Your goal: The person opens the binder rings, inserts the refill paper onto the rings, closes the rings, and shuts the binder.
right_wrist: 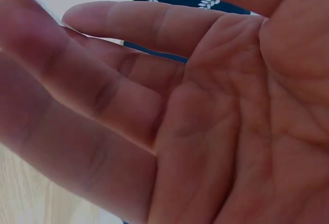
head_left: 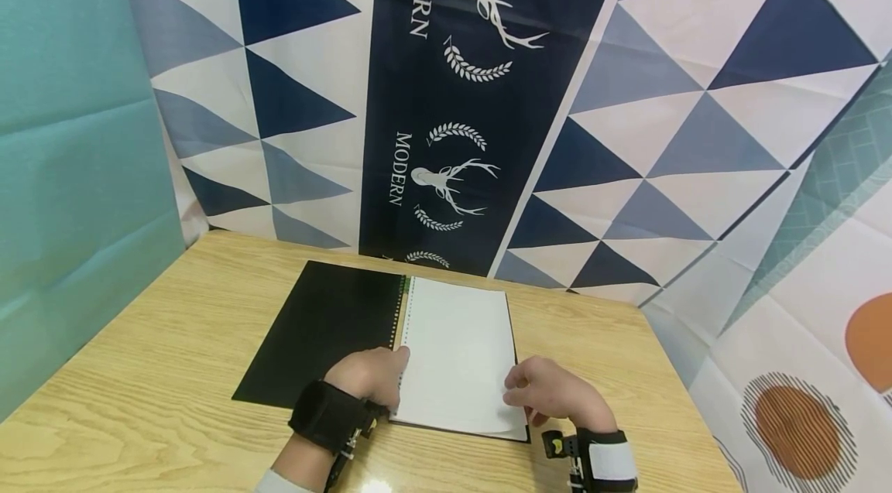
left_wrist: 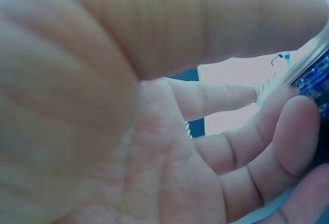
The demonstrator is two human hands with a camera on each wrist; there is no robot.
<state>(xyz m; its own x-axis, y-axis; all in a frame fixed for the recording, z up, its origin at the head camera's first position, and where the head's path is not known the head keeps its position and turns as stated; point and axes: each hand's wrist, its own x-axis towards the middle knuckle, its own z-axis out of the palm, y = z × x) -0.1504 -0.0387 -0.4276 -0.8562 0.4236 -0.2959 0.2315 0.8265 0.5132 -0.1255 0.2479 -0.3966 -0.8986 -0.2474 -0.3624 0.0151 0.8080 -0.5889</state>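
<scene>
An opened loose-leaf notebook lies on the table, its black cover (head_left: pixel 334 323) spread to the left and its white paper stack (head_left: pixel 456 346) to the right. Small punched holes line the stack's left edge. My left hand (head_left: pixel 372 375) grips that edge near its lower end; in the left wrist view the thumb (left_wrist: pixel 247 13) lies over the papers (left_wrist: pixel 293 67), with curled fingers by the blue binding (left_wrist: pixel 313 80). At the lower right edge of the paper, my right hand (head_left: pixel 554 391) pinches the sheets, the bottom corner slightly curved. Its fingertips' contact is partly hidden in the right wrist view.
The wooden table (head_left: pixel 160 346) extends around the notebook. A patterned cloth (head_left: pixel 300 90) hangs behind the table's far edge, with a teal cloth (head_left: pixel 77 168) on the left. Both wrists wear strapped cameras.
</scene>
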